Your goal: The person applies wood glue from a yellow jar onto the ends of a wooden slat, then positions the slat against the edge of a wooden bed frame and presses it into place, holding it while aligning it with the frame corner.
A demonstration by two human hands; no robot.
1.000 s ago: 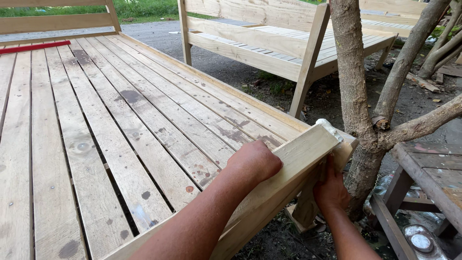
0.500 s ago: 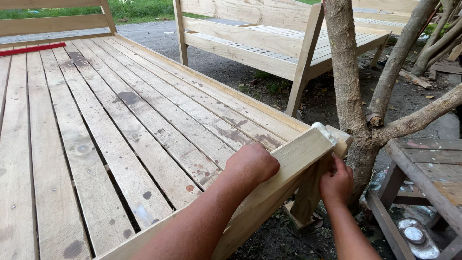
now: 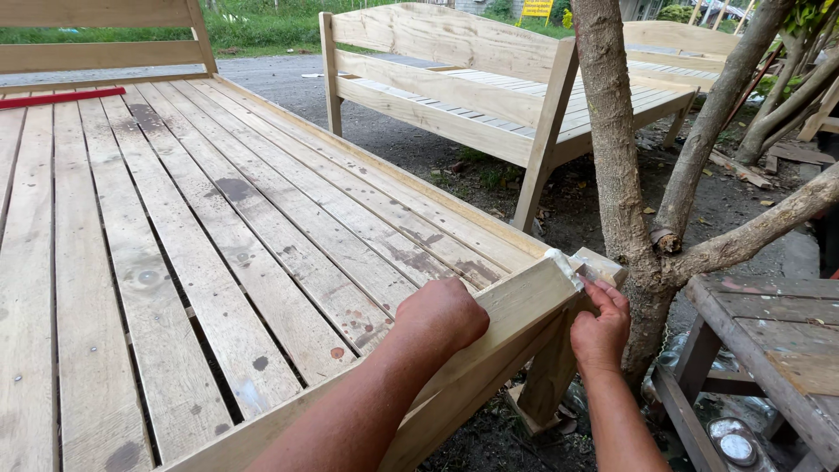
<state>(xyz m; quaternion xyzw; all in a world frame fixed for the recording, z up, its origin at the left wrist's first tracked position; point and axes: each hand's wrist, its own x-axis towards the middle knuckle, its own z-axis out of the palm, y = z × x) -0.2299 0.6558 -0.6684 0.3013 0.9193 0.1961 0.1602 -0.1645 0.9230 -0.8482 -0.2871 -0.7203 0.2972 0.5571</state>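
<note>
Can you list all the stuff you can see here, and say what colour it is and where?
slatted wooden platform: 1, pale wood with dark stains, fills the left side
front rail: 1, pale wood, along the platform's near edge, under the hands
corner post: 1, pale wood, below the rail's end
white filler: 1 patch, white, on the rail's corner
red strip: 1, red, far left on the platform
wooden bench: 1, pale wood, behind, centre
tree: 1, grey-brown, right of the corner
old table: 1, weathered grey, bottom right
left hand: 1, resting on the rail
right hand: 1, fingers at the rail's end
</note>
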